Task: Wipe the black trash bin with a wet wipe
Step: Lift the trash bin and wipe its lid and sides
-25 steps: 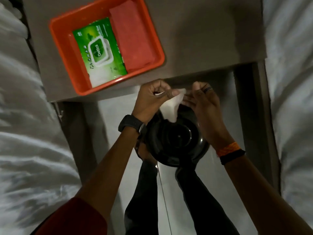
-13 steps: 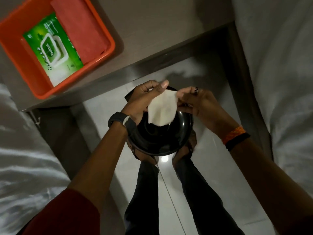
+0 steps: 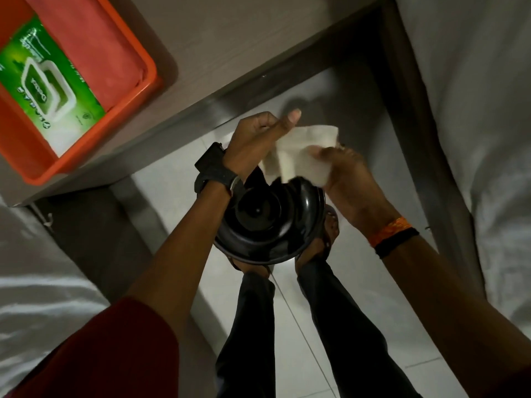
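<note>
The black trash bin (image 3: 267, 222) stands on the pale floor between the person's feet, seen from above, its glossy lid shut. Just above its far rim the wet wipe (image 3: 298, 156) is stretched open in the air, not visibly touching the bin. The left hand (image 3: 258, 139) pinches one edge of it; the right hand (image 3: 342, 170), blurred, grips the other. Well up and left of the bin, the wipe pack (image 3: 43, 90) lies in an orange tray (image 3: 149, 81). Wiping seems not yet begun; the whole bin is left.
</note>
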`<state>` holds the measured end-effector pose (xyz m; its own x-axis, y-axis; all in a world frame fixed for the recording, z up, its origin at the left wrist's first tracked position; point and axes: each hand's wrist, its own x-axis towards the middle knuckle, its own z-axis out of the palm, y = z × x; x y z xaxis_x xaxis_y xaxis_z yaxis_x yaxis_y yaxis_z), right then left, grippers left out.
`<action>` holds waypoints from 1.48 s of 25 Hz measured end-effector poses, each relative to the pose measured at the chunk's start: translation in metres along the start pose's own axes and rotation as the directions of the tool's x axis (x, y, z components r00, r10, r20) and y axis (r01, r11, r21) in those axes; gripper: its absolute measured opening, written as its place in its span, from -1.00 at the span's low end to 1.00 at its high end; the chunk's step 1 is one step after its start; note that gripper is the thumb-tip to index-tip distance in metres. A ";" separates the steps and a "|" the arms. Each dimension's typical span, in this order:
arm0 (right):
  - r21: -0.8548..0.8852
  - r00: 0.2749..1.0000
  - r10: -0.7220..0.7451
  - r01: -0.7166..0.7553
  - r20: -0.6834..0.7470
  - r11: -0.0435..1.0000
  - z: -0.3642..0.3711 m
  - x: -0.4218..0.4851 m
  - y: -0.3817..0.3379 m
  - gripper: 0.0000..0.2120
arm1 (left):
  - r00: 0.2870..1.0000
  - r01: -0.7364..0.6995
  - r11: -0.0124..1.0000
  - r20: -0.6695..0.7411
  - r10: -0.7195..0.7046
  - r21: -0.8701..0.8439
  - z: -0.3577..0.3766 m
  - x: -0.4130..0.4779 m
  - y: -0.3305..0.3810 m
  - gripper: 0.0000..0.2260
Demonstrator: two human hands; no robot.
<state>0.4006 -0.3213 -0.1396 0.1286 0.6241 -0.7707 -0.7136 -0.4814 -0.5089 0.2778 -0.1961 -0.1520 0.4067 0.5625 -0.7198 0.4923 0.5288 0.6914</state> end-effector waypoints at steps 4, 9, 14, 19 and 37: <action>0.016 0.940 -0.186 0.199 -0.285 0.980 -0.036 0.001 -0.014 -0.76 | 0.911 -0.135 0.947 -0.338 0.234 0.291 0.003 0.032 -0.009 -0.85; -0.057 0.916 -0.122 0.109 -0.382 0.992 -0.073 0.025 0.000 -0.77 | 0.920 -0.379 0.343 0.392 0.034 0.860 0.037 0.061 -0.030 -0.58; -0.219 0.890 -0.141 0.047 -0.434 0.975 -0.079 0.035 0.033 -0.78 | 0.852 -0.466 0.256 0.508 -0.131 0.847 0.048 0.058 -0.051 -0.51; -0.263 0.885 -0.185 0.075 -0.427 0.962 -0.055 0.021 0.069 -0.76 | 0.838 -0.496 0.322 0.542 -0.064 0.806 0.027 0.017 -0.065 -0.58; -0.955 0.977 -0.196 0.137 0.086 0.263 0.006 0.091 0.161 -0.45 | 0.882 -0.445 0.554 0.453 0.132 0.703 -0.099 -0.057 -0.120 -0.61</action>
<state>0.2936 -0.3387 -0.2891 0.2059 0.7572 -0.6199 0.4874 -0.6286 -0.6060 0.1193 -0.2281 -0.1878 0.7723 0.2781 -0.5711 0.6335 -0.4040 0.6599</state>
